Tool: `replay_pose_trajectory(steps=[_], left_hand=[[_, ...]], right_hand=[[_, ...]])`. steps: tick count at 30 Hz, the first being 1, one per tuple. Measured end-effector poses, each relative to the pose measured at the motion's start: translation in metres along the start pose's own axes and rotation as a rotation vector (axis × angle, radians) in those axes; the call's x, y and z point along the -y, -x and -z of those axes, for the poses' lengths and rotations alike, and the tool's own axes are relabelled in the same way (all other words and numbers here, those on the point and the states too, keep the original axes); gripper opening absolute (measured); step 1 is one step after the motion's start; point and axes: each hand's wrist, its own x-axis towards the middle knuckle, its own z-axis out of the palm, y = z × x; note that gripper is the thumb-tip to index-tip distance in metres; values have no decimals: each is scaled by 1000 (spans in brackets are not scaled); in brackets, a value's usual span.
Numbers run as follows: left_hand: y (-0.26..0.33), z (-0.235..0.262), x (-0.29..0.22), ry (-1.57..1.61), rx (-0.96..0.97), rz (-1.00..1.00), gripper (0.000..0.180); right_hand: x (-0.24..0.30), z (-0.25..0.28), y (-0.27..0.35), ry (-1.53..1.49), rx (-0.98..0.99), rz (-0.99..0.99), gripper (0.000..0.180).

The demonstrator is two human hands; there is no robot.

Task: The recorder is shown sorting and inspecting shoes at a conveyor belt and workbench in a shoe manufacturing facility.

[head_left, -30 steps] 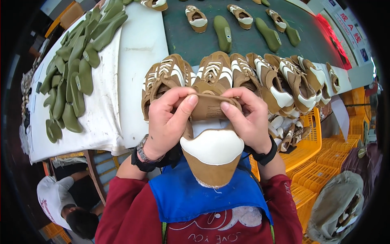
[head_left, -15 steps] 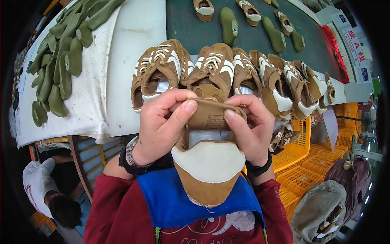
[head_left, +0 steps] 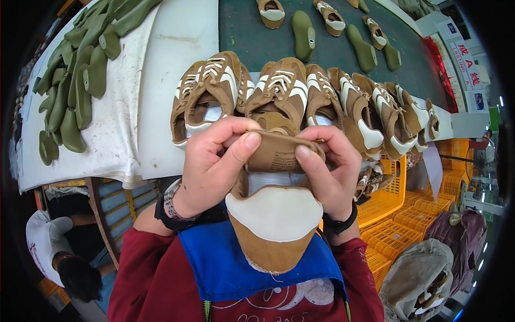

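A brown shoe upper (head_left: 274, 241) with a cream heel patch hangs in front of my chest, its heel toward me. My left hand (head_left: 214, 163) pinches the left end of its padded brown edge between thumb and fingers. At the other end, my right hand (head_left: 333, 166) grips the same edge with the thumb in front. Between my thumbs the smooth brown lining (head_left: 274, 153) is turned toward me, with small print on it. White lining material shows inside the opening. Just beyond my hands, several brown sneakers (head_left: 214, 88) with white stripes and laces stand in a row.
Green shoe lasts (head_left: 80, 88) are heaped on a white cloth at the left. More lasts and shoes rest on a dark green belt (head_left: 247, 40) ahead. Yellow crates (head_left: 394, 225) and covered bundles (head_left: 421, 279) stand at the right. Another person (head_left: 51, 247) is at the lower left.
Both hands keep the same grip on the shoe upper. The surroundings have shifted slightly in the view, and the person at lower left has moved a little downward.
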Motion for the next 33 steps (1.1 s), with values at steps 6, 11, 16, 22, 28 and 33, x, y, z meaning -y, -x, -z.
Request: replay_pose_trajectory(steps=[6, 11, 16, 22, 28, 33], left_hand=[[-9, 4, -8, -424, -91, -351, 12], [-22, 8, -18, -699, -56, -626, 11], [-18, 8, -20, -333, -14, -167, 14], [2, 0, -20, 58, 66, 135, 19], [4, -4, -16, 168, 116, 93, 21], [1, -5, -14, 202, 118, 112, 19]], right_hand=[[3, 1, -14, 264, 67, 284, 22], [9, 0, -26, 532, 41, 376, 27], [10, 5, -24, 236, 101, 179, 24], [9, 4, 4, -41, 97, -74, 19], [8, 6, 14, -108, 35, -98, 21], [5, 8, 14, -163, 29, -89, 21]])
